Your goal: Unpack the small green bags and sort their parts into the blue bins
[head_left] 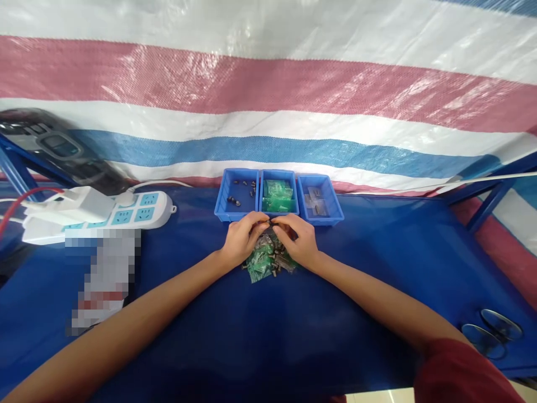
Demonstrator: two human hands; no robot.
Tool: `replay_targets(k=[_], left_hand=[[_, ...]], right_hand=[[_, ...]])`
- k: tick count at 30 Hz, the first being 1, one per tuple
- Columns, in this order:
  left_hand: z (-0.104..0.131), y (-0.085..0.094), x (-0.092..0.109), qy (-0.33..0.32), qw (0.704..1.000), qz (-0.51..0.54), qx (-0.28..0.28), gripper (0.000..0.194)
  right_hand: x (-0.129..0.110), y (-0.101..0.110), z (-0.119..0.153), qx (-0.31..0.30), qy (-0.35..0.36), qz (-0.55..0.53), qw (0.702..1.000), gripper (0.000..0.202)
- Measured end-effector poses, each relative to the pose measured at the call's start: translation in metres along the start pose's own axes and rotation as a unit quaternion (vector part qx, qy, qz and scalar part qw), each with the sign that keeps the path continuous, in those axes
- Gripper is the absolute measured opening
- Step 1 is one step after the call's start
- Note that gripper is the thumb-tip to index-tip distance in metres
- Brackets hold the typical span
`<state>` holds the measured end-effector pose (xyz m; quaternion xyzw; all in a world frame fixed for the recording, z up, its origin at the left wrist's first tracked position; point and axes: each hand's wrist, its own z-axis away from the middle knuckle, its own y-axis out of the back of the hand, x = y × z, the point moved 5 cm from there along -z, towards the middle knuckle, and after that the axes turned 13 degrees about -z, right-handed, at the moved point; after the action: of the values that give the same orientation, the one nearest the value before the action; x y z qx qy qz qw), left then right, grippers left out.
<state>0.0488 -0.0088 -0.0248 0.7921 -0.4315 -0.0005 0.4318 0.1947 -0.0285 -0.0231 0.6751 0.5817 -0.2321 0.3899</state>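
Note:
My left hand [243, 238] and my right hand [300, 240] meet fingertip to fingertip, both pinched closed. Between them is a small dark piece [269, 222], perhaps a screw; its exact kind is too small to tell. Just below lies a pile of small green plastic bags [260, 263], clear bags and loose screws [275, 273], partly hidden by my hands. Behind my fingers three blue bins stand side by side. The left bin [221, 210] contains several dark screws [237, 202], the middle bin [298, 208] green bags [277, 193], and the right bin [335, 210] clear bags [318, 204] with small parts.
On the left of the blue table [251, 347] lie a white power strip [161, 210] with plugs and cables, and a blurred-out packet [104, 280]. Eyeglasses [490, 333] rest at the right edge. A striped plastic sheet [268, 84] hangs behind, with blue frame bars at both sides.

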Motion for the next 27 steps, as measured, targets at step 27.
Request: replay_targets(k=[27], left_hand=[[0.002, 0.0006, 0.0003, -0.008, 1.0, 0.029, 0.008, 0.015]], right_hand=[[0.0047, -0.0017, 0.002, -0.013, 0.005, -0.015, 1.0, 0.016]])
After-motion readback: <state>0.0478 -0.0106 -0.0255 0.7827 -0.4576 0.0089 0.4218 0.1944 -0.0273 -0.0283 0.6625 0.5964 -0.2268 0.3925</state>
